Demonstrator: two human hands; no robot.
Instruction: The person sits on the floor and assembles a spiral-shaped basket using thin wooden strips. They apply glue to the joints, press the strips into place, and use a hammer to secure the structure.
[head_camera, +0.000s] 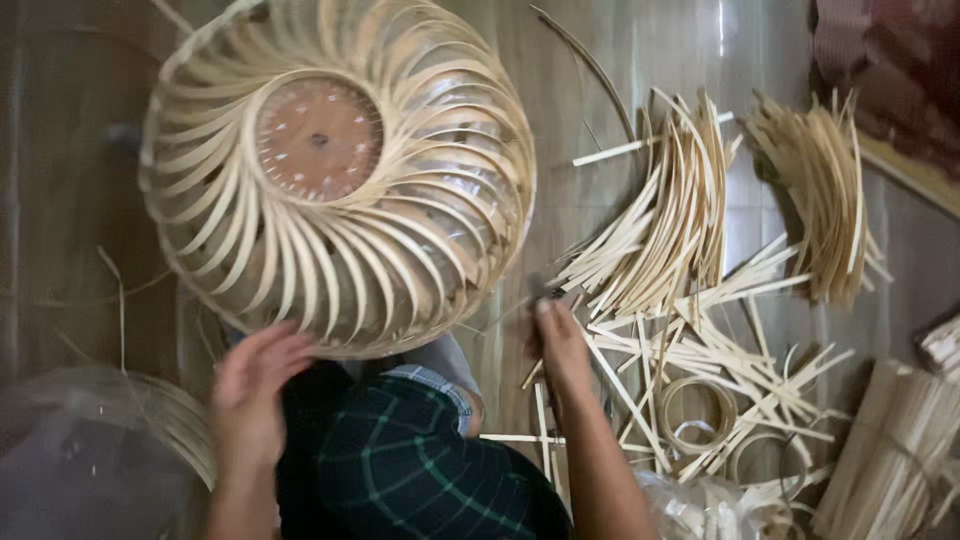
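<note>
Fingers of the left hand are blurred but look loosely spread, their tips touching the near rim of the round pale bamboo-strip lampshade frame; whether they pinch a strip there cannot be told. The right hand lies to the right of it, fingers pressed together and curled around what seems to be a small dark tool, though the blur leaves that uncertain, and its fingertips point toward the scattered heap of loose flat bamboo slats spread over the floor. Nearest of all, between the two forearms, is a knee in dark green checked cloth, against which the frame's near edge rests. At the near left sits a clear rounded plastic cover, and at the near right a tied bundle of straight bamboo sticks, with a few small bamboo rings lying among the slats. The frame itself stands at the centre left, tilted toward the camera, its curved strips fanning in a spiral from a round brown wooden disc out to the outer hoop; the strips appear to run all the way round, so the weave looks largely filled, with the rim near the left hand seemingly the part in hand. Farther right, two fanned sheaves of curved bamboo strips lie unused on the brown wooden floor, so plenty of stock remains.
</note>
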